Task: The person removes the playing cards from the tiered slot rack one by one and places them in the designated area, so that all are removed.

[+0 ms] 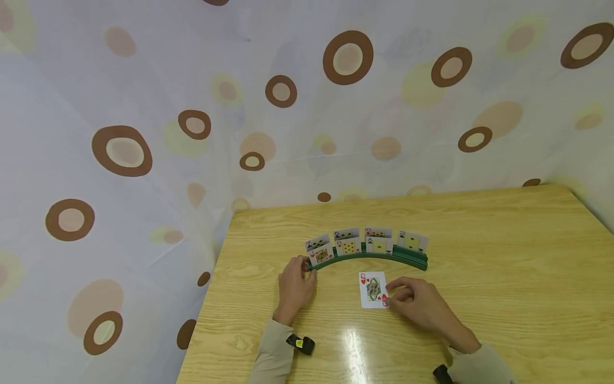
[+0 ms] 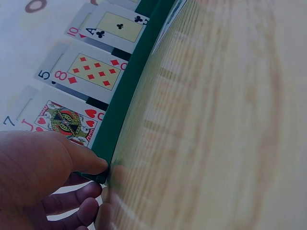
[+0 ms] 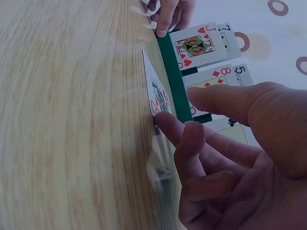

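A curved green card holder [image 1: 364, 255] holds several upright playing cards. The jack of hearts [image 2: 67, 124], eight of diamonds [image 2: 93, 72] and ace of clubs [image 2: 117, 26] stand in its front row. My left hand [image 1: 295, 285] grips the holder's left end, thumb on the front face. In front of the holder, the queen of hearts [image 1: 373, 290] lies face up on the table. My right hand [image 1: 422, 304] is at that card's right edge, with a fingertip [image 3: 165, 122] touching the edge. Its thumb [image 3: 216, 98] stands apart from the card, and the other fingers are loosely bent.
The back row shows a black seven [image 1: 317, 242], a black five [image 1: 346, 233], the ten of diamonds [image 1: 378, 232] and, at the right, a black two [image 1: 411, 242]. A wooden table [image 1: 503, 256] meets a patterned wall covering [image 1: 307, 117] behind and at left.
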{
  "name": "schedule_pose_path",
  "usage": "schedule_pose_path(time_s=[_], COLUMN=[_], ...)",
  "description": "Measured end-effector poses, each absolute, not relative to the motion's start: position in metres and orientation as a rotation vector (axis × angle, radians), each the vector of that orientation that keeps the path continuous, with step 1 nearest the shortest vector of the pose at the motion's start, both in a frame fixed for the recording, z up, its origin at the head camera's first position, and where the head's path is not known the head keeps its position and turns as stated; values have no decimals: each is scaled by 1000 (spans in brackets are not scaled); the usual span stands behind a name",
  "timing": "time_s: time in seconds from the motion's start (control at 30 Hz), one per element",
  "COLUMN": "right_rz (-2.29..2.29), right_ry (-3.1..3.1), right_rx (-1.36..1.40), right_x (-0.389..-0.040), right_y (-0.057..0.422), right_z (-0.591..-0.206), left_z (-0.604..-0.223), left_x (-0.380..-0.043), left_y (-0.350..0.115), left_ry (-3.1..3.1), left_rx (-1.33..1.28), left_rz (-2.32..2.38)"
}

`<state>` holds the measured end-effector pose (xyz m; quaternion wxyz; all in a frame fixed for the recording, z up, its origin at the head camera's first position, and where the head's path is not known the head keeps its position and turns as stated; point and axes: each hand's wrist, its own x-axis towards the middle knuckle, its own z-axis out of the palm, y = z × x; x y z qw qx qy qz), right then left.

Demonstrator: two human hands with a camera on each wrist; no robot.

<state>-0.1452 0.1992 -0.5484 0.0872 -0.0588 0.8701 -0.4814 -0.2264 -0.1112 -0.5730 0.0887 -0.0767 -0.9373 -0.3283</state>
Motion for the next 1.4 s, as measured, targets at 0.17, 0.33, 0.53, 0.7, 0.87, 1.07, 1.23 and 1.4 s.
schedule_pose_path(time_s=[0.17, 0.33, 0.53, 0.7, 0.87, 1.07, 1.23, 1.4], right_rz=[-1427, -1421, -1316, -1221, -1116, -1077, -1098, -1103], right_ry=[2628, 2806, 3187, 3355, 3370, 3355, 3376, 3338], right_rx=[-175, -135, -216, -251, -212, -206, -227, -205], right_x=[-147, -156, -177, -191, -199, -203, -204, -203], right_y=[200, 200, 196, 191, 190, 191, 193, 195], right_z=[-543, -532, -520, -512, -509, -513, -516, -515], left_z=[-573, -573, -574, -575, -574, -573, -573, -575], left_x=[-226, -226, -226, -227, -226, -227, -226, -227], left_y=[-111, -111, -113, -113, -112, -111, -112, -113], left_ry=[-2791, -2789, -2787, -2785, -2774, -2790, -2779, -2770], left_rx=[-225, -224, -220, -217, -234, -226, -242, -252], left_rz=[-973, -978, -975, -968, -973, -982, -960, -949])
